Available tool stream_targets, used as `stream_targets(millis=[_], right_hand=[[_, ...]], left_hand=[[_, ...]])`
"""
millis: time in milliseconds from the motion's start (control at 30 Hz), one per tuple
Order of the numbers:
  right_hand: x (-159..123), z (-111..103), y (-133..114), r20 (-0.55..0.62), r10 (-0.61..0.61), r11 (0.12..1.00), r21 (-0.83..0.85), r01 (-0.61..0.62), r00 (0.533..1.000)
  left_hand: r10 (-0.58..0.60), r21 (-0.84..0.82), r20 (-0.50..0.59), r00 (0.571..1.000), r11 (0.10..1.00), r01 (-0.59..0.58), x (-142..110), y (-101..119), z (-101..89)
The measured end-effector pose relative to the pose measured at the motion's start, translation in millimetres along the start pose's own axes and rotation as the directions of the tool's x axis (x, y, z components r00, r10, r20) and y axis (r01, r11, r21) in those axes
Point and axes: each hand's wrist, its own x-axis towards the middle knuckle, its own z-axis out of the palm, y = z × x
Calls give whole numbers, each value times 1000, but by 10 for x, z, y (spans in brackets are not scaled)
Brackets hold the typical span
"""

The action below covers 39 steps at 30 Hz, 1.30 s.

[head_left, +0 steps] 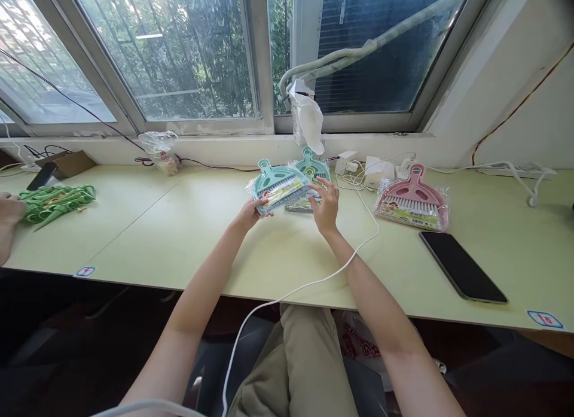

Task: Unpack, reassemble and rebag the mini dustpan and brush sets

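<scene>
Between my two hands, slightly above the table, is a teal mini dustpan and brush set [278, 183] in clear plastic wrapping with a printed label strip. Its handle tilts up to the left. My left hand [251, 215] grips the lower left corner, thumb in front. My right hand [326, 206] pinches the right end with thumb and fingers. Behind it, partly hidden by the held set and my right hand, lies a second teal dustpan set [308, 157]. A pink wrapped dustpan set [415, 201] lies to the right, touched by neither hand.
A black phone [463, 266] lies near the table's right front. A white cable [309, 284] crosses the table and my right forearm. Chargers [374, 170] sit by the wall. At left, another person's hand [9, 212] is beside a green bundle [63, 201]. A plastic bag [160, 149] stands at the back.
</scene>
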Motion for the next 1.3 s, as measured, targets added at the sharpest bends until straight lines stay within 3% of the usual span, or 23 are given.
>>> stream_targets(millis=[133, 300, 467, 700, 833, 1033, 1300], right_hand=[[18, -9, 49, -14, -12, 999, -39, 12, 1000], [21, -14, 65, -38, 34, 989, -146, -39, 999], [-38, 46, 33, -54, -38, 973, -231, 25, 998], [-79, 50, 67, -46, -181, 919, -365, 152, 982], [-85, 36, 62, -82, -177, 918, -374, 134, 981], [-58, 27, 72, -103, -68, 961, -274, 37, 992], [-75, 74, 147, 2, 45, 996, 77, -45, 999]], left_hand=[[-58, 39, 75, 996, 998, 55, -16, -31, -29], [-61, 61, 51, 997, 996, 58, 14, -17, -104], [-106, 115, 74, 992, 989, 97, 11, 17, -133], [-159, 195, 227, 961, 974, 115, -63, 89, -113], [-151, 225, 247, 957, 970, 95, -63, 85, -106], [-155, 264, 291, 944, 961, 76, -50, 43, -102], [-124, 295, 346, 930, 955, 18, -39, 26, -149]])
